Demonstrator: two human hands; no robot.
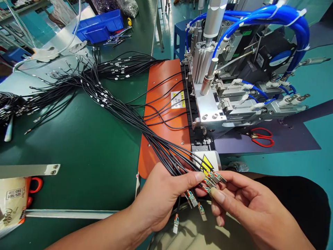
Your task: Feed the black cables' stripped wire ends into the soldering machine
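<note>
My left hand [163, 196] is closed around a bundle of thin black cables [156, 146] near their ends. The cable ends carry small metal connectors with coloured wires [214, 177]; several more connectors [192, 199] hang below my palm. My right hand [247, 205] pinches the connector tips between thumb and forefinger, just right of the left hand. The bundle runs up and left across the orange plate [161, 104] and fans out over the green table [85, 149].
A grey machine with blue air hoses [234, 80] stands right of the orange plate, a few cables leading into its slot. Red scissors [261, 137] lie on a dark mat. A blue bin [100, 26] and tools sit at the back. A bag [11, 203] lies at the left edge.
</note>
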